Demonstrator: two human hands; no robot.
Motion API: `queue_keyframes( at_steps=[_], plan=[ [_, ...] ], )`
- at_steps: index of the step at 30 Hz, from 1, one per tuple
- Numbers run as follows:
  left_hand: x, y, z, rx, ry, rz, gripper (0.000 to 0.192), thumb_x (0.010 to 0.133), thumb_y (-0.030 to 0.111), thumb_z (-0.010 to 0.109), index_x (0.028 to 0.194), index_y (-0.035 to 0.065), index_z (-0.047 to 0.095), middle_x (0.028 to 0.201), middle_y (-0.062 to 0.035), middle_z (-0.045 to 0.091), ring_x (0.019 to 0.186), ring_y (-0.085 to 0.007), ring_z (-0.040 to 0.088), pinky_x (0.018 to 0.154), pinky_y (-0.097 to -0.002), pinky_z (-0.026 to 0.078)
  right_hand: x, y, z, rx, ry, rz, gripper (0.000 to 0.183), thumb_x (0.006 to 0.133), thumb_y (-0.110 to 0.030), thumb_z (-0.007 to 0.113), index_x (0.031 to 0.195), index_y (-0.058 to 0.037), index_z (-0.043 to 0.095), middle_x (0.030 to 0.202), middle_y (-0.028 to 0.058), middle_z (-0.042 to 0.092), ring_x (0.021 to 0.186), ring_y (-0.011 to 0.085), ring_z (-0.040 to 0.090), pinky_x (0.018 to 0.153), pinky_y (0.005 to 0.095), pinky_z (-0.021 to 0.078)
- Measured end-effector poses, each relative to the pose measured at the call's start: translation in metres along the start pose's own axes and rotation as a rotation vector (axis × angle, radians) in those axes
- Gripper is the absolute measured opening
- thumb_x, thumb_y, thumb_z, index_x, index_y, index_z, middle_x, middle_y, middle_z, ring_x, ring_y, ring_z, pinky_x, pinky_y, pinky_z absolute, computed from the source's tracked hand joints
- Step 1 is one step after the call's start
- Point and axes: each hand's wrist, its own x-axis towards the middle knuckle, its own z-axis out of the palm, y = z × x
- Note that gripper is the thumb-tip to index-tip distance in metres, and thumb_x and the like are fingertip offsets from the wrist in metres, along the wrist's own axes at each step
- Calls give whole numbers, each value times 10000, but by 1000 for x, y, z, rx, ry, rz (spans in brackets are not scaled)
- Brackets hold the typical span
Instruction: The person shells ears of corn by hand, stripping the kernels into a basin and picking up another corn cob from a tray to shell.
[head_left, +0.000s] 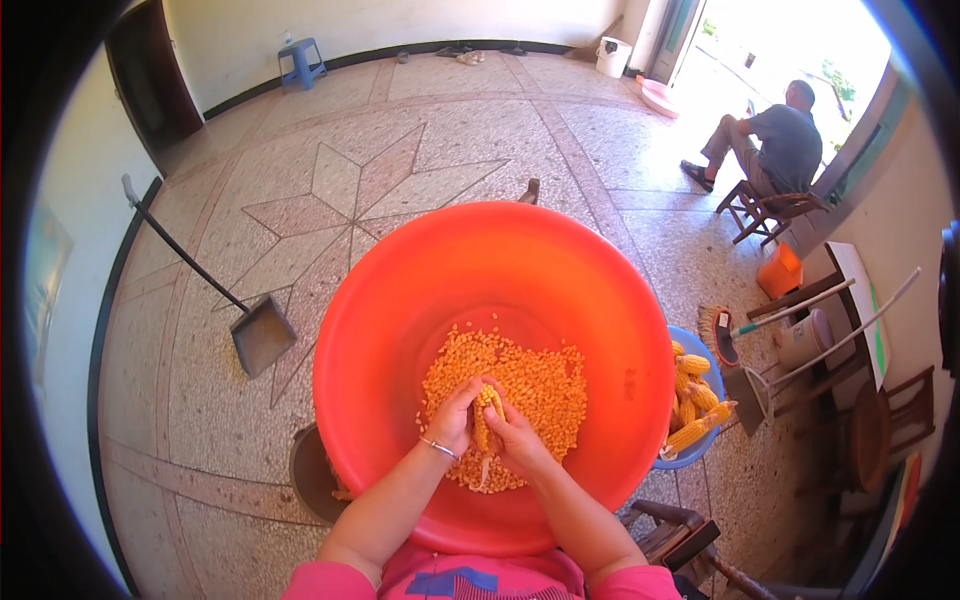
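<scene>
Both hands hold one yellow corn cob (487, 420) between them, upright in the picture, over a large red plastic basin (480, 247). My left hand (453, 420), with a thin bracelet at the wrist, grips the cob's left side. On its right side, the thumb of my right hand (519, 441) presses against the kernels. A wide heap of loose corn kernels (540, 390) covers the basin's bottom under the hands. A blue basin (714, 442) with several whole corn cobs (697, 397) is to the right, partly behind the red rim.
A dark bucket (307, 469) stands at the lower left, a dustpan (262, 337) on the tiled floor. At right are a mop (726, 337), another dustpan (748, 397), an orange bucket (780, 271) and a wooden chair (870, 439). A person (787, 142) sits by the doorway.
</scene>
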Motion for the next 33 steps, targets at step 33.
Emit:
queue_keyframes(
  at_steps=[33],
  plan=[
    [-1,-1,-2,-71,7,-79,277,903,251,480,1028,24,576,919,-42,605,874,-140,558,811,-282,444,-3,-5,-5,-547,49,-193,461,912,-293,472,1250,16,417,1017,55,547,917,103,497,803,240,401]
  ],
)
